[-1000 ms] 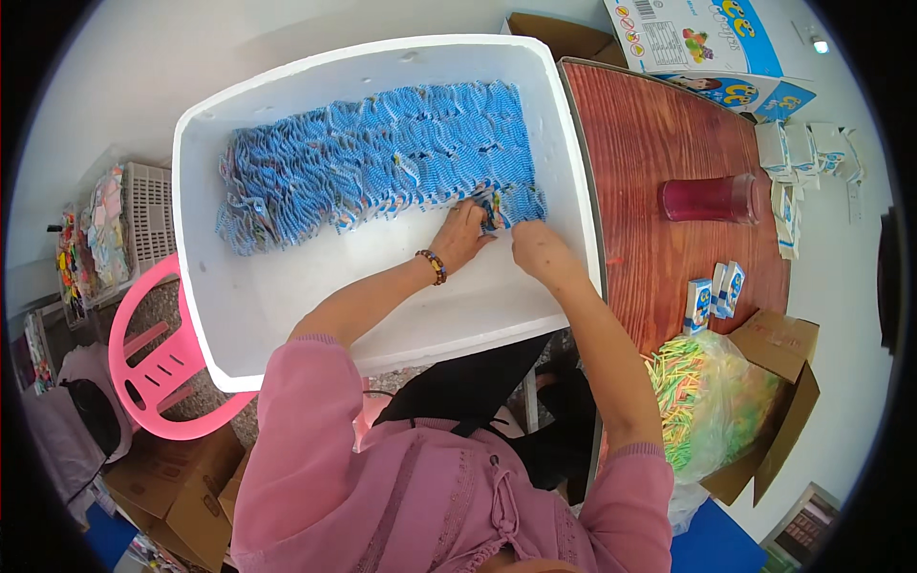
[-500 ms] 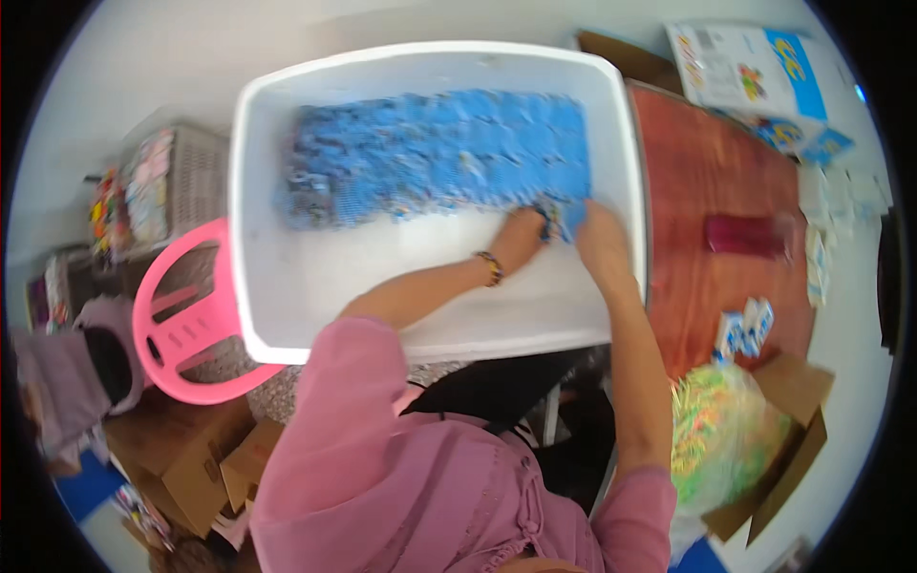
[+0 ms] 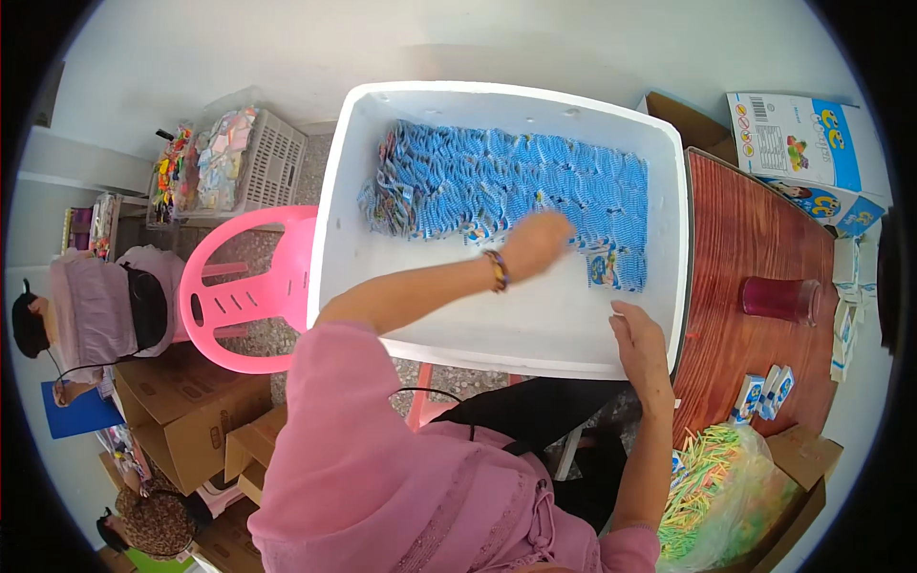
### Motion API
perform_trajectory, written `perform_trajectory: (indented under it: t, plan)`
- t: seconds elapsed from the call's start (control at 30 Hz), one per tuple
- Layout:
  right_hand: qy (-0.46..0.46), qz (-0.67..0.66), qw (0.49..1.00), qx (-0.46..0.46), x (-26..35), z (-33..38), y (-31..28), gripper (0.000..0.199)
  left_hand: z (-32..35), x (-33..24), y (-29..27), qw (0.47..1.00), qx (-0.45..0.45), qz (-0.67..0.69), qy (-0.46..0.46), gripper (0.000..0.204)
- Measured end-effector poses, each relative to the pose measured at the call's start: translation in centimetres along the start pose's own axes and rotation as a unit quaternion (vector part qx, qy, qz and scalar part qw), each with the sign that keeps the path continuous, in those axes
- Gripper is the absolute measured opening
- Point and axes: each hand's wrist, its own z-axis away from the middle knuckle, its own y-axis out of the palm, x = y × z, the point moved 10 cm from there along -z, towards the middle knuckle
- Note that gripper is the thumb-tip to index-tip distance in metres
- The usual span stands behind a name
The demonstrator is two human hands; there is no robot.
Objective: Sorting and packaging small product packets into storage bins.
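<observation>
A white foam box holds rows of small blue-and-white packets packed tightly on edge along its far side. A few packets lie nearer me, at the right end of the rows. My left hand, with a beaded bracelet at the wrist, hovers over the front edge of the rows; its fingers are blurred, and I cannot see whether anything is in them. By the box's near right corner, my right hand is open, fingers extended and apart, holding nothing.
A pink plastic chair touches the box's left side. On the right, a reddish wooden table bears a dark red cup and small packs. Beside it sits a bag of coloured strips. Cardboard boxes and co-workers are at left.
Both hands have left the right end of the packet rows: the left moved left, the right came back toward me. The packets between them now lie in the box. The view has shifted.
</observation>
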Motion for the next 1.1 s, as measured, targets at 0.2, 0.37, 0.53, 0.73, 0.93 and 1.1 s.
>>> perform_trajectory:
  t: [0.2,0.37,0.53,0.73,0.93,1.1]
  plan:
    - [0.019,-0.019,0.995,-0.095,0.3,3.9,-2.1,0.017,5.5,15.8,-20.3,0.837,-0.366,-0.247,-0.322,0.048]
    - [-0.001,0.086,0.988,-0.131,-1.3,4.3,-1.2,0.016,6.9,22.7,-20.9,0.826,-0.260,-0.297,-0.403,0.046]
    - [0.019,0.094,0.988,-0.125,-1.8,3.6,-0.6,0.018,4.2,27.3,-20.9,0.909,-0.071,-0.279,-0.300,0.022]
    - [0.027,0.096,0.983,-0.157,-2.2,3.9,-1.1,0.016,2.9,27.8,-20.6,0.922,-0.050,-0.242,-0.297,0.031]
    - [0.007,0.100,0.981,-0.165,-2.0,4.0,-0.8,0.017,2.5,22.9,-21.6,0.919,-0.064,-0.303,-0.243,0.024]
    - [-0.005,0.098,0.979,-0.178,-2.2,4.4,-0.9,0.019,4.8,16.7,-23.4,0.887,-0.052,-0.371,-0.270,0.023]
